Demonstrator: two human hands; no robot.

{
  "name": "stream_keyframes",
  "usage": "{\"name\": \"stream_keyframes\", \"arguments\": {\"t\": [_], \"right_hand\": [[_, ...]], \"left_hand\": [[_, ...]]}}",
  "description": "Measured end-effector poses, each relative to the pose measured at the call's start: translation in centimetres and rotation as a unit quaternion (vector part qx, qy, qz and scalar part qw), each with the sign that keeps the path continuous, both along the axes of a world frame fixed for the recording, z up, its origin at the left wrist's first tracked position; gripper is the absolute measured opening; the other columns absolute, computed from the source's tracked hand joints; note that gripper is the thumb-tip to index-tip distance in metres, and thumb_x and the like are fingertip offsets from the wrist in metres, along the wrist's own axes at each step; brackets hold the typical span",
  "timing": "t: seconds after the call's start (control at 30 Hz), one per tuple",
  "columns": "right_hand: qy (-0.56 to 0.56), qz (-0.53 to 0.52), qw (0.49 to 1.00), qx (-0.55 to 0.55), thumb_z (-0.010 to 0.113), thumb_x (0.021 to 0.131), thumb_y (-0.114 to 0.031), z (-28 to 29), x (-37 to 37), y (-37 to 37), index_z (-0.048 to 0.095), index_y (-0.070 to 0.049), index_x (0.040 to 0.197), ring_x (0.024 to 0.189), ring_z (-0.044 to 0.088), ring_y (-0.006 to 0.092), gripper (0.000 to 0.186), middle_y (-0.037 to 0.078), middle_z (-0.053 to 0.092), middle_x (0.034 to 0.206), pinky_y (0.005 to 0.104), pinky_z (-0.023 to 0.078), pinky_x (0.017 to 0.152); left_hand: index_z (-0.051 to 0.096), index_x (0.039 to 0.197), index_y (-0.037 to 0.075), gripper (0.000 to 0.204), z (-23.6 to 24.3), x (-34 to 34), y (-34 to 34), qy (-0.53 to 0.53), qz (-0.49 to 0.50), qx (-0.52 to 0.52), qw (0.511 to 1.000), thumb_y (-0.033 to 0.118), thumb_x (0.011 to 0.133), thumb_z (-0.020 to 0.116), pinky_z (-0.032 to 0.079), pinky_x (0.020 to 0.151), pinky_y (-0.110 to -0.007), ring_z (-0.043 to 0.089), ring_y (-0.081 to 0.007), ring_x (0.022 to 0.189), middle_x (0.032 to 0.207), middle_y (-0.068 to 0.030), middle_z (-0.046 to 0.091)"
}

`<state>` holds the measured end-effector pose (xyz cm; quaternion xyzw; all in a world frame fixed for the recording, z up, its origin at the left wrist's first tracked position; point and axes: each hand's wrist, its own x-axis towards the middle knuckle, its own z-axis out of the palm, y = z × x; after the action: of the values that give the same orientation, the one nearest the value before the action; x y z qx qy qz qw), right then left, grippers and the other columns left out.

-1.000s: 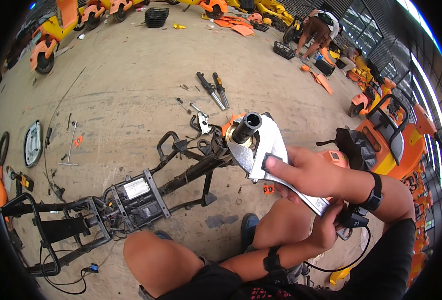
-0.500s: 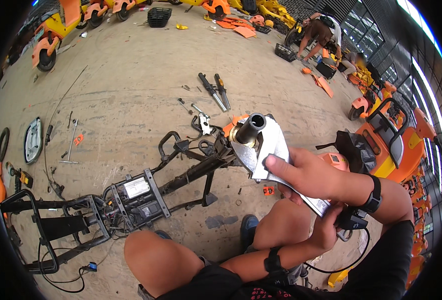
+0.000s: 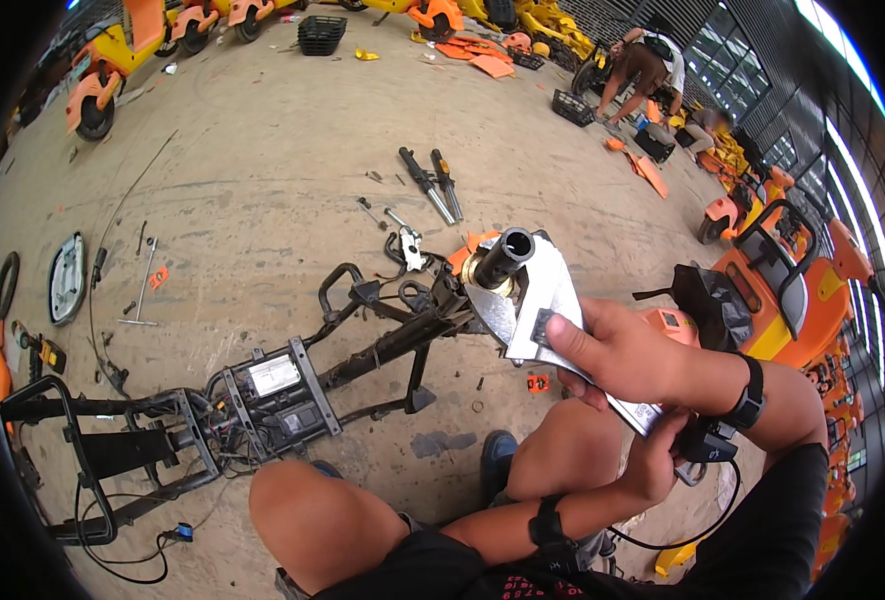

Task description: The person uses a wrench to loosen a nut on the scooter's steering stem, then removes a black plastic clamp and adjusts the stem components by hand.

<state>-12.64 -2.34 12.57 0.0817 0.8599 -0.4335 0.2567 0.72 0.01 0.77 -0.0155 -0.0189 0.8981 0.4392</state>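
One silver wrench (image 3: 550,292) is resting with its jaws around the base of a black tube (image 3: 508,254) on the dark frame (image 3: 392,344), while the right hand (image 3: 610,350) is gripping near its head and the left hand (image 3: 652,458) is holding its handle's end.

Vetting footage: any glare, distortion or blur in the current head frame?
Head view, rim: black corners, fisheye bowing, strip lights blown out. Head view, centre: wrench bright with sheen, edges fairly crisp. Head view, upper right: farther person's head blurred.

Wrench (image 3: 550,288) glossy smooth metal; frame (image 3: 390,348) matt metal
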Motion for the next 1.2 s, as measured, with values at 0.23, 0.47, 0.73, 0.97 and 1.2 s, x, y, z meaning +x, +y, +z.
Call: {"name": "stream_keyframes", "arguments": {"t": [0.23,0.47,0.73,0.97,1.2], "right_hand": [[0.005,0.0,1.0,-0.001,0.045,0.105,-0.051,0.2,-0.1,-0.4,0.053,0.001,0.102,0.049,0.053,0.0097,0.053,0.003,0.054,0.063,0.0264,0.043,0.046],[0.012,-0.003,1.0,-0.006,0.044,0.105,-0.051,-0.3,-0.1,-0.2,0.051,0.001,0.101,0.046,0.051,0.0101,0.053,0.004,0.053,0.062,0.0261,0.042,0.044],[0.009,0.003,1.0,0.002,0.043,0.105,-0.054,-0.1,-0.1,-0.3,0.051,0.002,0.102,0.045,0.052,0.0106,0.057,0.004,0.053,0.059,0.0266,0.042,0.044],[0.014,-0.012,1.0,0.018,0.045,0.104,-0.054,-0.1,0.0,-0.4,0.052,0.002,0.098,0.045,0.053,0.0114,0.057,0.005,0.054,0.059,0.0276,0.042,0.043],[0.011,-0.015,1.0,0.019,0.046,0.104,-0.052,0.1,0.1,-0.6,0.053,0.002,0.1,0.045,0.052,0.0112,0.054,0.004,0.054,0.06,0.0279,0.043,0.044]], "left_hand": [[0.062,0.122,0.015,0.027,-0.7,0.8,1.4,-0.002,0.025,0.007,1.0,0.031,0.102,0.054,0.038,0.058,-0.018,0.053,-0.0021,0.075,0.095,0.0051,0.061],[0.059,0.123,0.0,0.027,-2.4,0.8,2.0,0.003,-0.017,0.018,1.0,0.013,0.102,0.05,0.046,0.102,-0.031,0.059,-0.016,0.114,0.12,-0.0075,0.062],[0.058,0.126,-0.002,0.03,-1.6,0.5,1.0,0.111,0.012,-0.082,0.99,0.014,0.104,0.046,0.043,0.104,-0.031,0.056,-0.0152,0.117,0.124,-0.008,0.06],[0.058,0.127,0.0,0.03,-2.3,1.0,2.0,0.031,-0.02,0.013,0.999,0.016,0.104,0.045,0.044,0.103,-0.03,0.057,-0.0144,0.116,0.123,-0.0067,0.061],[0.059,0.125,0.002,0.028,-2.5,1.1,2.2,0.056,0.002,0.016,0.998,0.016,0.103,0.047,0.045,0.098,-0.028,0.058,-0.0128,0.109,0.118,-0.0049,0.061]]}}
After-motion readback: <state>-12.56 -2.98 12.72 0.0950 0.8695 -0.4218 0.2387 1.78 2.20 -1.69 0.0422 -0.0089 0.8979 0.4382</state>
